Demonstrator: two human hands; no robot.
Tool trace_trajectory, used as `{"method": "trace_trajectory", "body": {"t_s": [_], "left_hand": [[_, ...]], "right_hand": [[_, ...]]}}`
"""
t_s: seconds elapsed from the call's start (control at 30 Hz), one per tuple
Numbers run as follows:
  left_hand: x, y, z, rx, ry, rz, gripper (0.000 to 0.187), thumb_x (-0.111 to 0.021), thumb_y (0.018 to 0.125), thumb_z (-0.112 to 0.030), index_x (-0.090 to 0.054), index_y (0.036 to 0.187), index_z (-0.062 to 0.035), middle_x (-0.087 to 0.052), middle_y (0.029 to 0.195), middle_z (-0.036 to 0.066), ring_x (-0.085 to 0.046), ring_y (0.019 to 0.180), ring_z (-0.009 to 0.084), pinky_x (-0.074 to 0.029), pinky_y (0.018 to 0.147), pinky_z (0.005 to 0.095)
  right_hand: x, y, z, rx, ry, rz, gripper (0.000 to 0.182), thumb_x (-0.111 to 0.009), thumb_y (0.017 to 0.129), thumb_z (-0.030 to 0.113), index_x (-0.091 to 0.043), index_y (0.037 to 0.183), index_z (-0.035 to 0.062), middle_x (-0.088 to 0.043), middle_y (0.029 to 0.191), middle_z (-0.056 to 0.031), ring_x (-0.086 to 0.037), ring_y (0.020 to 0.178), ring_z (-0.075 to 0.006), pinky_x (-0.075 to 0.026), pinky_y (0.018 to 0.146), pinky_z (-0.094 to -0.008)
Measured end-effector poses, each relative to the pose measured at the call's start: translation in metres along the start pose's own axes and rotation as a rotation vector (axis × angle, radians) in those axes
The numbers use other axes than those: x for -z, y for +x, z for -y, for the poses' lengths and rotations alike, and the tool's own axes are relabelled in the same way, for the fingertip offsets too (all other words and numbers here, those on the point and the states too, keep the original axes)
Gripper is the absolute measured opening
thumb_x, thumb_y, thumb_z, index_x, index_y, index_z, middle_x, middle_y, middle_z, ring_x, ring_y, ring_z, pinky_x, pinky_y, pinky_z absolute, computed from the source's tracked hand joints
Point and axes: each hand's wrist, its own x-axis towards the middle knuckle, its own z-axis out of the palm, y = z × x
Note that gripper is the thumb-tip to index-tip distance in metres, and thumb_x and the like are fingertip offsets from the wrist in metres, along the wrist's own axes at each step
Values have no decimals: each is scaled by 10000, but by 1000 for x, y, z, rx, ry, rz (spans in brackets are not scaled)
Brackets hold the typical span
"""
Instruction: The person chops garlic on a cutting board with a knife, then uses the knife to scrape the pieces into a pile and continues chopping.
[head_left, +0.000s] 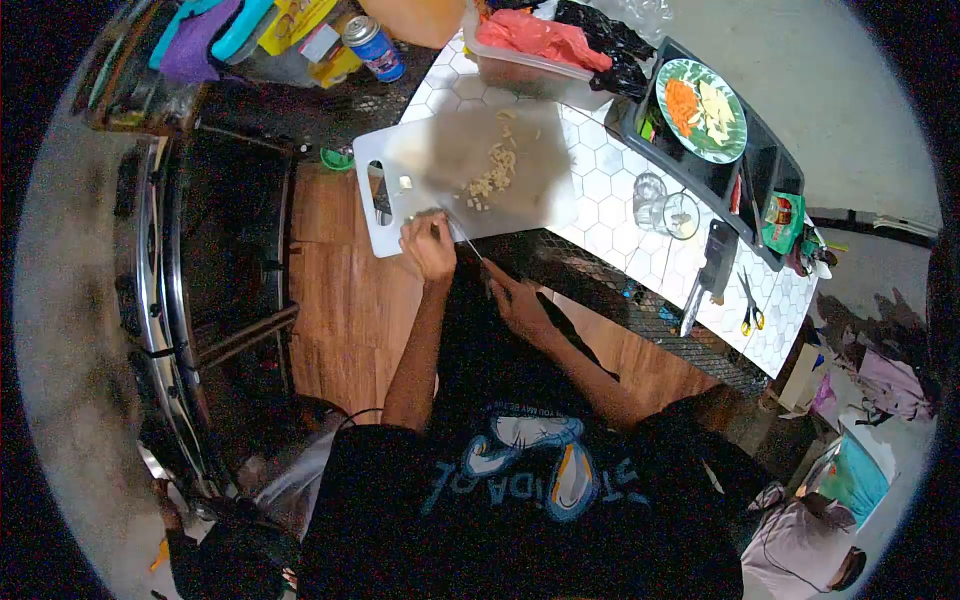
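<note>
A white cutting board [400, 220] with a handle slot lies at the table's edge. Small pale chopped pieces [490, 185] are spread over its middle, and one pale chunk [405, 183] sits apart near the slot. My left hand [430, 246] is at the board's near edge with its fingers bent together; what they grip, if anything, is hidden. My right hand [520, 308] is closed around the handle of a knife [466, 239], whose thin blade points toward the left fingertips. The handle is mostly covered by my fingers.
On the hexagon-tiled table [600, 235] are a clear glass [681, 216], a cleaver [710, 272] and scissors [750, 305]. A plate [735, 138] of orange and pale cut pieces rests on a black tray [780, 180]. A plastic tub [540, 75] and a can [373, 48] stand behind.
</note>
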Motion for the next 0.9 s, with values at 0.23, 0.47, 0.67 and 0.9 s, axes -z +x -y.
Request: {"method": "trace_trajectory", "body": {"t_s": [0.23,0.47,0.67,0.9], "left_hand": [[-16,17,8,-100,-1,133,96,-639,821,-129,-708,824,-62,-662,865,124,-583,840,332,-441,785,431],[-36,13,6,-64,-82,87,112,-675,801,-156,-717,853,-65,-639,825,135,-571,814,342,-444,730,451],[-44,3,-1,17,-78,-5,122,-702,797,-174,-731,873,-83,-640,851,112,-575,863,320,-436,783,453],[-48,13,1,5,17,132,115,-717,756,-161,-736,845,-91,-668,887,94,-586,888,301,-440,807,429]], "right_hand": [[18,9,1,-147,-61,-18,414,-472,1006,205,-461,1411,124,-579,662,-163,-621,584,-280,-475,575,-372],[19,2,-21,-104,-72,-92,405,-472,1009,157,-465,1413,130,-609,685,-142,-649,624,-205,-521,607,-359],[25,5,-8,-78,-53,-21,435,-505,992,138,-452,1424,146,-614,698,-160,-644,616,-225,-518,606,-381],[20,7,1,-126,-335,62,493,-492,987,149,-373,1463,197,-580,661,-235,-601,572,-380,-482,567,-452]]}}
